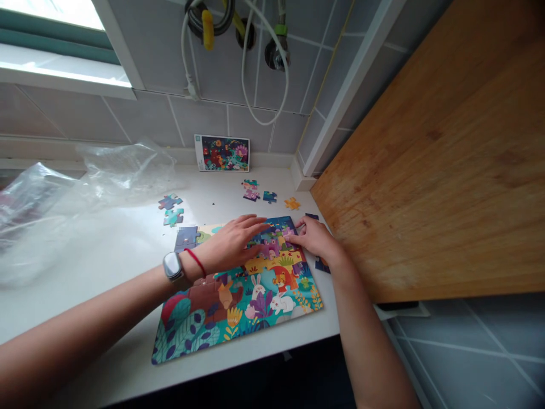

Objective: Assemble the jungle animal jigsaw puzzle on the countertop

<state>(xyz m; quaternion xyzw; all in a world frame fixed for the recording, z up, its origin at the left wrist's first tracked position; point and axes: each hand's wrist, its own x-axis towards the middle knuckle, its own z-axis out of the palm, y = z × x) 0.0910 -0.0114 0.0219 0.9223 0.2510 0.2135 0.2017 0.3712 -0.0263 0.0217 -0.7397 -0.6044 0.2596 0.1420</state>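
A colourful jigsaw puzzle [251, 307] with rabbits, a lion and plants lies mostly assembled on the white counter. My left hand [236, 241] rests over its upper middle, palm down with fingers stretched out, hiding part of the picture. At the puzzle's upper right edge, my right hand [315, 236] is closed, thumb and index finger pinching at a purple puzzle piece [288, 232]. How far that piece is seated cannot be made out. Dark loose pieces [321, 264] lie partly hidden beside my right wrist.
Loose pieces lie behind the puzzle, including a teal one [174, 216] and a yellow one [292, 203]. A reference picture card [225, 153] leans against the tiled wall. Crumpled clear plastic [85, 193] covers the left side. A wooden panel [434, 170] rises close on the right.
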